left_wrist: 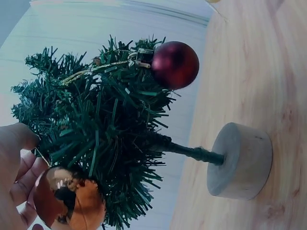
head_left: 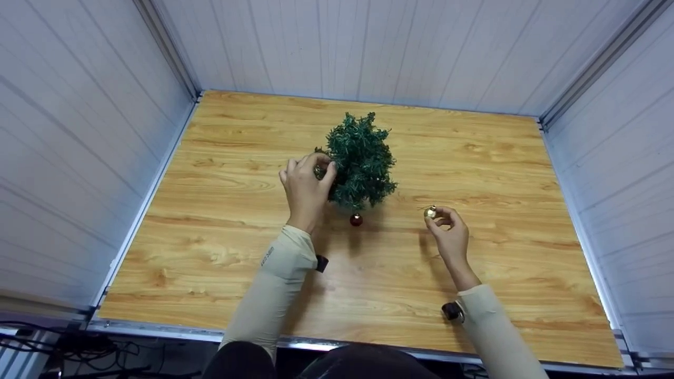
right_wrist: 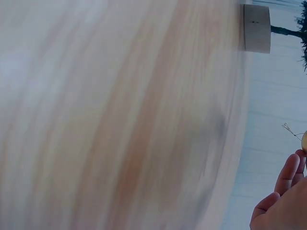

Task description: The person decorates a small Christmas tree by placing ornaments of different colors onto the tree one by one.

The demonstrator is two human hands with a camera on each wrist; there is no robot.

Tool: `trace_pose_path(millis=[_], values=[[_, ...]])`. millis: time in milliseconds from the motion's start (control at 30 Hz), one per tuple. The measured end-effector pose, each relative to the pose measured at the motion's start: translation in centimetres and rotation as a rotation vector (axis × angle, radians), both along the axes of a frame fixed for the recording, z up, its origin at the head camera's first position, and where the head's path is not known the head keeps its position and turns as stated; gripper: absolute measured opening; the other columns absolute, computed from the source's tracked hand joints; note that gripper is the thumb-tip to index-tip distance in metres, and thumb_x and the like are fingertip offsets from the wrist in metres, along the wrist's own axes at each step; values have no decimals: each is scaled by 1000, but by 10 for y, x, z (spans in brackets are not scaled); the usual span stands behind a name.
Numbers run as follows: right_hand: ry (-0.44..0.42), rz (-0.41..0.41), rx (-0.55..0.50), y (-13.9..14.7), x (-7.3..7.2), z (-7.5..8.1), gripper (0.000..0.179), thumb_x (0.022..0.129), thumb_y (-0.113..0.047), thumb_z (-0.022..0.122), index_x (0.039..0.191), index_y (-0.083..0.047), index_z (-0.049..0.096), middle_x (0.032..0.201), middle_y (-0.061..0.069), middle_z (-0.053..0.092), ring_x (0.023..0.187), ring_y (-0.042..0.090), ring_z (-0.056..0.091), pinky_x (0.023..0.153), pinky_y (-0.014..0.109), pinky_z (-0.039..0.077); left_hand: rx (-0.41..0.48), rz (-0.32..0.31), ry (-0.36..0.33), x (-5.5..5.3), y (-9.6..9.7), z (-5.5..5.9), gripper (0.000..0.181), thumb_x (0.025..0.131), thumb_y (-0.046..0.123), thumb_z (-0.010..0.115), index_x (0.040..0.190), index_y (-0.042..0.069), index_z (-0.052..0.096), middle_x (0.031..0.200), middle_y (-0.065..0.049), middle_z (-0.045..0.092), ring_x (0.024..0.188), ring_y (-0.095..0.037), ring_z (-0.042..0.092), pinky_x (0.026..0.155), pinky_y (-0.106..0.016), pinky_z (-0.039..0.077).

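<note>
A small green artificial Christmas tree (head_left: 363, 158) stands upright on a round pale base (left_wrist: 240, 160). My left hand (head_left: 305, 189) is at its left side, thumb and fingers pinching the thin cord of a shiny gold bauble (left_wrist: 69, 199) beside the branches. Needles partly hide those fingertips. A dark red bauble (head_left: 356, 219) hangs by a gold cord from a low branch at the front. To the right of the tree, above the table, my right hand (head_left: 450, 234) holds another small gold bauble (head_left: 430, 212) between thumb and fingers, its cord loop sticking out.
The wood-grain table (head_left: 221, 210) has pale panel walls (head_left: 363, 52) at its back and both sides. Dark cables (head_left: 100, 347) lie beyond the front left corner. A small black device (head_left: 452, 310) sits at the right wrist, and a similar one (head_left: 321, 263) at the left.
</note>
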State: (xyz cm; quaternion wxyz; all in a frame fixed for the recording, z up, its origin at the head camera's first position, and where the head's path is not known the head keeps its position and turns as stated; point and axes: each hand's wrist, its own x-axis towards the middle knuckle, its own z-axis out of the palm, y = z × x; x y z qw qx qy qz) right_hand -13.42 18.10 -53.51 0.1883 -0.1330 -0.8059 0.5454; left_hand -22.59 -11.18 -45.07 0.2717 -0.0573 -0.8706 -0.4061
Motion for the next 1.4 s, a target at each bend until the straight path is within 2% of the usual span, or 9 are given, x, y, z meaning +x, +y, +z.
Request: trace_pose_path(millis=[67,167,367,467,633,733,900,1167,1400], values=[[-15,3,-6,-2,1,2,29,85,-5,75,111,4,66,101,17,66,77,9,56,62,16,41,7,-1,-10,-2,-1,1,10,89,28,71,91,19,71,87,6,72,85,-21,52,84,-44,30],[-11,-5,-14,2,-2,-12,29,84,-9,77,110,0,67,99,10,66,77,7,56,68,20,39,14,-5,-33,-5,-3,3,10,89,28,71,90,19,72,87,6,72,86,-21,52,85,-44,30],[8,3,-27,-4,-1,-12,27,83,-8,78,107,-2,68,90,0,66,75,7,56,73,27,34,21,-7,-58,-10,-6,5,10,90,28,70,91,18,72,88,6,72,88,-20,52,85,-44,30],[11,12,-26,-10,-2,-10,27,83,-6,77,108,0,68,91,5,66,74,6,56,72,27,34,22,-6,-66,-12,-7,6,10,90,28,70,92,18,73,88,6,72,89,-20,52,85,-44,29],[22,33,-16,-20,-2,-7,28,83,0,75,109,5,66,96,19,66,75,9,57,71,28,38,20,-6,-73,-13,-9,6,11,90,28,70,92,19,73,90,6,73,90,-20,53,86,-44,29],[21,38,-22,-25,-2,-4,28,83,-2,76,109,3,67,95,15,67,75,8,57,73,28,38,21,-6,-77,-13,-9,6,10,89,29,71,92,19,73,90,6,73,91,-20,53,88,-45,29],[47,57,-35,-32,-2,2,26,83,-7,78,107,-2,69,90,3,66,75,8,57,75,30,34,24,-6,-68,-12,-10,6,11,90,30,71,93,19,72,90,6,72,92,-20,53,89,-46,29],[34,87,-48,-44,-2,13,27,83,-6,77,108,0,68,94,11,66,76,7,56,78,35,33,24,-7,-64,-3,-13,5,20,92,33,69,105,19,72,92,7,72,93,-20,53,90,-45,30],[53,142,-30,-65,11,47,27,83,0,74,108,6,66,93,18,66,76,9,56,78,42,36,42,-8,-41,10,-16,0,18,93,31,69,105,19,72,91,6,72,87,-20,52,85,-44,30]])
